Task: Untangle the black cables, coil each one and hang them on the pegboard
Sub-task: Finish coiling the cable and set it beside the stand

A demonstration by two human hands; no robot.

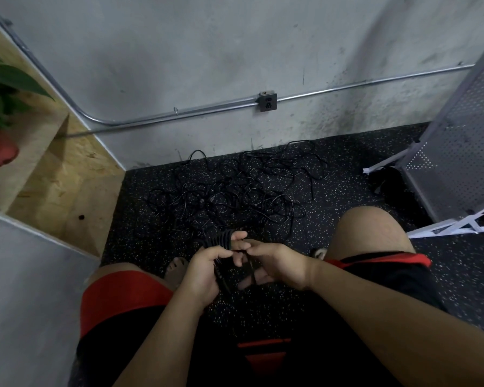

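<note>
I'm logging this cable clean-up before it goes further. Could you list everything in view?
tangled cables: one heap, number unclear, black, on the floor ahead
coil: one, black, wound round the left hand's fingers
strand: one, black, in the right hand
pegboard: one, grey, standing at right on a white frame
floor: black, speckled, underfoot
wall: grey concrete, behind the heap
conduit: one, metal, along the wall
outlet box: one, grey, on the conduit
wooden shelving: tan, at left
plant: one, green, red pot, on the shelving
shorts: red and black, at bottom
left hand: one, holds the coil
right hand: one, pinches the strand
</note>
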